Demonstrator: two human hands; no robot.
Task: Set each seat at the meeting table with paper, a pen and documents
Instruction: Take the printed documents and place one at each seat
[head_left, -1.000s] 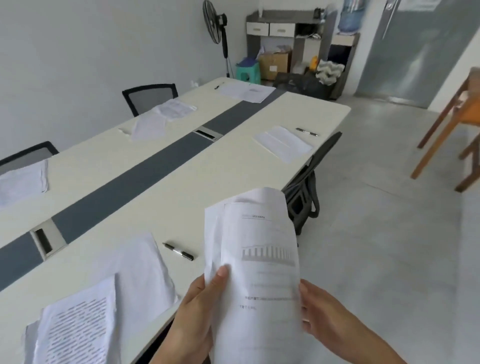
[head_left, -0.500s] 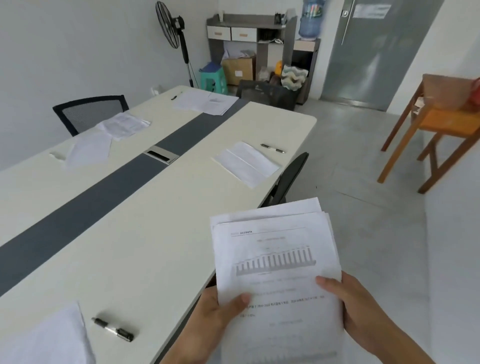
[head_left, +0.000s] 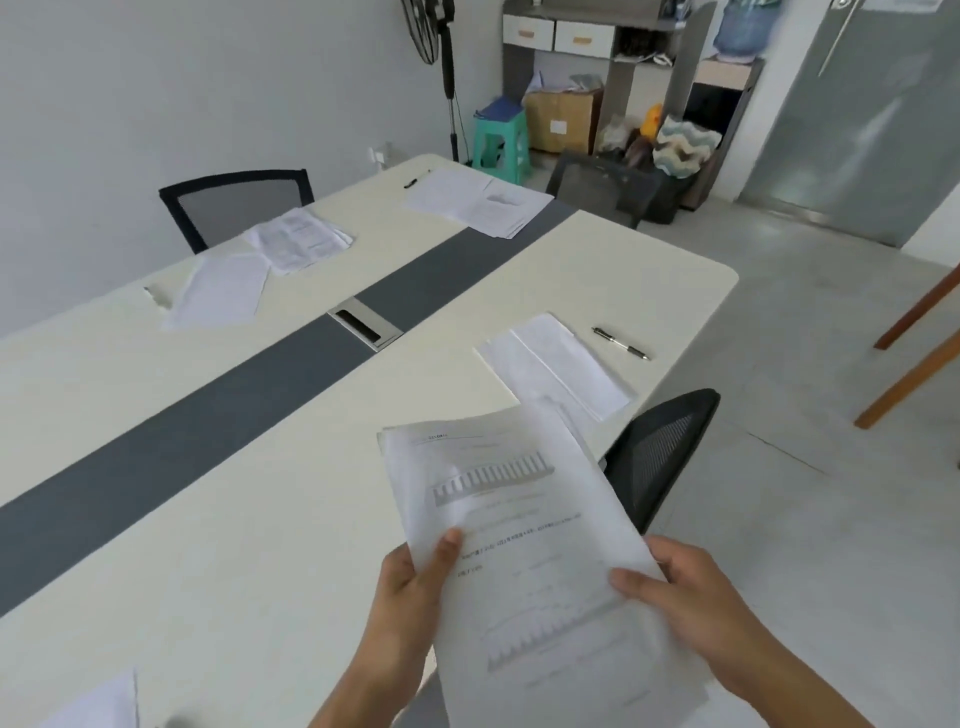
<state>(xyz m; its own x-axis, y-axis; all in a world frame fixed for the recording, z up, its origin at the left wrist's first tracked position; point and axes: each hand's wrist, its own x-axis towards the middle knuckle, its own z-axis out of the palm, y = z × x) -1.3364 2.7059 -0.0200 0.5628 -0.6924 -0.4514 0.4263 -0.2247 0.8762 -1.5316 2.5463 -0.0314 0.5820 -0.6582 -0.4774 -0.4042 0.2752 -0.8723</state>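
Observation:
I hold a stack of printed documents (head_left: 519, 530) with a bar chart on top, above the near right edge of the meeting table (head_left: 260, 519). My left hand (head_left: 415, 587) grips its left edge, thumb on top. My right hand (head_left: 685, 603) grips its right edge. Ahead at the right-side seat lie blank paper sheets (head_left: 561, 364) with a pen (head_left: 621, 343) beside them. Across the table lie a blank sheet (head_left: 218, 291) and a printed document (head_left: 298, 239). More papers (head_left: 478, 200) and a pen (head_left: 413, 182) lie at the far end.
A black mesh chair (head_left: 660, 457) is tucked at the right edge, another chair (head_left: 234, 205) stands at the far left, a third chair (head_left: 597, 184) at the far end. A wooden table leg (head_left: 909, 374) stands right. A paper corner (head_left: 98, 701) shows bottom left.
The view has moved forward along the table toward the far end. The near pen and the papers at the near seat have slid out of view. Both hands keep hold of the documents.

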